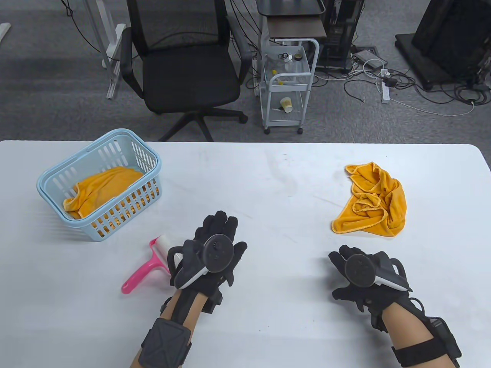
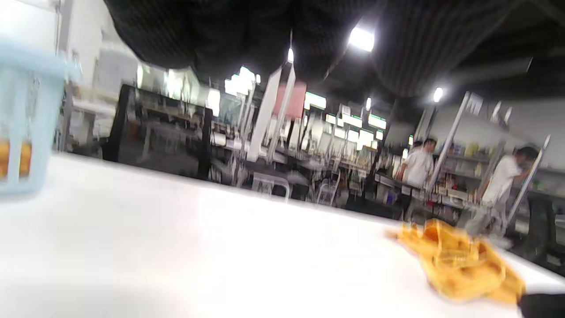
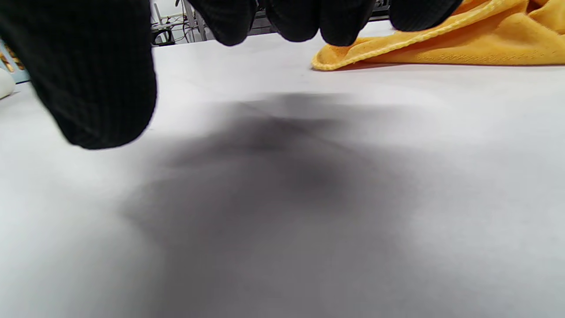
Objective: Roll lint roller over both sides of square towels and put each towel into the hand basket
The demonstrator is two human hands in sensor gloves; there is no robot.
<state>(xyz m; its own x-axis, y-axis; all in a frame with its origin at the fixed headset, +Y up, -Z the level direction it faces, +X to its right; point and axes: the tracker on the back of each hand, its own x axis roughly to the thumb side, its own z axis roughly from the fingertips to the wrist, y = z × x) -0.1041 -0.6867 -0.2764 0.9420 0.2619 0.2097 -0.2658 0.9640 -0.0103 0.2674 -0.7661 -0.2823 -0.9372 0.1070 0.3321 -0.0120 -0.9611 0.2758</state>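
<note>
A crumpled orange towel (image 1: 374, 201) lies on the white table (image 1: 268, 184) at the right; it shows in the left wrist view (image 2: 459, 265) and the right wrist view (image 3: 463, 44) too. A light blue hand basket (image 1: 100, 183) at the left holds another orange towel (image 1: 103, 188). The pink lint roller (image 1: 147, 262) lies flat just left of my left hand (image 1: 218, 241), which hovers with fingers spread and holds nothing. My right hand (image 1: 351, 268) sits below the loose towel, fingers loosely curled, empty; its fingertips (image 3: 291, 22) hang above the table.
A black office chair (image 1: 180, 65) and a white trolley (image 1: 287, 84) stand on the floor beyond the table's far edge. Cables lie at the back right. People stand far off in the left wrist view.
</note>
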